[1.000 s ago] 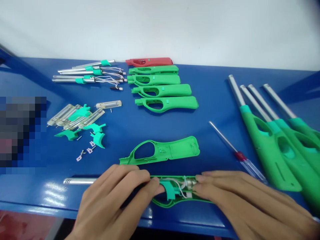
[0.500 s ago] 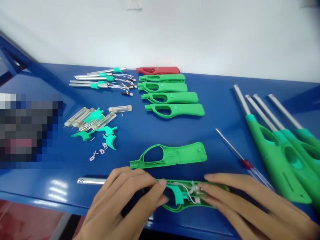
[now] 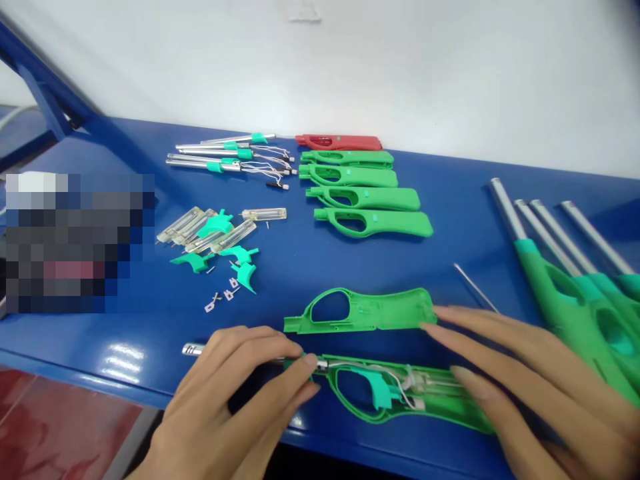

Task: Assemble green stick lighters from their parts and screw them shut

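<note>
Lower left of the frame, the left hand point(image 3: 240, 393) has its grip closed on the open lighter point(image 3: 440, 408), bottom centre on the counter point(image 3: 240, 303). Rightward, the right hand point(image 3: 540, 373) is open, fingertips at the shell's point(image 3: 400, 313) right end.

On the glossy blue flat-topped table point(image 3: 280, 267) lie silver metal tubes with teal collars and white wires point(image 3: 215, 165), clear plastic fuel cartridges point(image 3: 235, 237), curved teal plastic triggers point(image 3: 246, 275), closed green plastic lighter handles point(image 3: 395, 223), a red plastic lighter handle point(image 3: 357, 143), an open green plastic half-shell point(image 3: 400, 311) and long-nosed green lighters point(image 3: 555, 293).
</note>
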Motion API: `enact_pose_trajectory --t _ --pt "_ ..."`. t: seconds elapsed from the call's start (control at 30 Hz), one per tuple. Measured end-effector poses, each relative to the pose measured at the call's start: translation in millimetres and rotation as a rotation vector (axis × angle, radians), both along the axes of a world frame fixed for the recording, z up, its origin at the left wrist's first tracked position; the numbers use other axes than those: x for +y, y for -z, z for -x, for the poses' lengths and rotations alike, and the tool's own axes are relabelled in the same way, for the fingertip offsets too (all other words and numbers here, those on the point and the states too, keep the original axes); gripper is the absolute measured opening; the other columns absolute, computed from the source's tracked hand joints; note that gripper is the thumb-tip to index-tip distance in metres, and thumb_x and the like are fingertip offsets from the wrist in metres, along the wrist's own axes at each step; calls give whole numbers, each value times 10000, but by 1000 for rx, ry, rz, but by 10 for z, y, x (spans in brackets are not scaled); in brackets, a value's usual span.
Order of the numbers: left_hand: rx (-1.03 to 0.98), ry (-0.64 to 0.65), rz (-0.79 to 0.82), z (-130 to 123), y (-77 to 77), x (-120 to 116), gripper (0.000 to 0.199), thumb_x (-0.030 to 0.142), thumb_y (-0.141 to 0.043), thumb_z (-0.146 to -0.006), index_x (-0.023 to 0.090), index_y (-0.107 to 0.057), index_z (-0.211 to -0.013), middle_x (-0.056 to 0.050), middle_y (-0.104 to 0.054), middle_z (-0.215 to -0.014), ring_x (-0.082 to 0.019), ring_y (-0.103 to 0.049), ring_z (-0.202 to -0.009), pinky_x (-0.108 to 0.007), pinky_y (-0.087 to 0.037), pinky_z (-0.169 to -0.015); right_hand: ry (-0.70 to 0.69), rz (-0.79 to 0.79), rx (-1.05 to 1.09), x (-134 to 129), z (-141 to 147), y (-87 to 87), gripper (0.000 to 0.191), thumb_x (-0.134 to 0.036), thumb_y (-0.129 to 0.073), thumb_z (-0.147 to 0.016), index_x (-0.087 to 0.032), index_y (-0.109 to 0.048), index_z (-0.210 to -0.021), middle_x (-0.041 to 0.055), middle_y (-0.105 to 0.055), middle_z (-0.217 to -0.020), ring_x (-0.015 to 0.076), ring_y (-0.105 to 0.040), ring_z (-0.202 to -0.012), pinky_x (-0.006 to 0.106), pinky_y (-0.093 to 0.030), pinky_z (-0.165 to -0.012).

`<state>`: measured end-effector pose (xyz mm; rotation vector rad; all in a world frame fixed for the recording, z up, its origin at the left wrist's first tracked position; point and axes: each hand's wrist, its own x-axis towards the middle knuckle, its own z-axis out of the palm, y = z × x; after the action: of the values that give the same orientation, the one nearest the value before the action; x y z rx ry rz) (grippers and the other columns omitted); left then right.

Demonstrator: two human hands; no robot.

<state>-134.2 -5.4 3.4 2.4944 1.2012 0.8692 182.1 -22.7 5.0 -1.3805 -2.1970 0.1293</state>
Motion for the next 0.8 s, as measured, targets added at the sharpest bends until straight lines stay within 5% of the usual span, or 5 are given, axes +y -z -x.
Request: enact_pose_trajectory --t 0.2,0.43,0.8 --pt "11 -31 42 23 19 2 199 152 -591 -1068 222 -718 -1205 -28 -648 -1204 -114 -651 -1086 -246 -529 -1003 -147 21 -212 186 17 -46 461 -277 -456 -1111 -224 -472 -1568 -27 -394 -1664 184 -347 -1555 328 -212 -1321" --pt "-60 -79 81 -29 -41 23 206 89 -612 -1027 240 -732 -1100 17 -679 -1128 -62 -683 -993 -134 -544 -944 -132 -10 -201 201 -49 -6 443 -175 -491 -1064 -229 -552 -1499 -40 -491 -1598 169 -487 -1455 315 -318 -1264" --pt "-10 -103 95 32 -15 -56 375 42 -551 -999 267 -708 -1255 2 -638 -1198 -66 -678 -1016 -127 -573 -938 -38 22 -283 172 -213 2 357 -309 -448 -1114 -308 -602 -1436 -107 -582 -1504 151 -581 -1349 288 -371 -1206"
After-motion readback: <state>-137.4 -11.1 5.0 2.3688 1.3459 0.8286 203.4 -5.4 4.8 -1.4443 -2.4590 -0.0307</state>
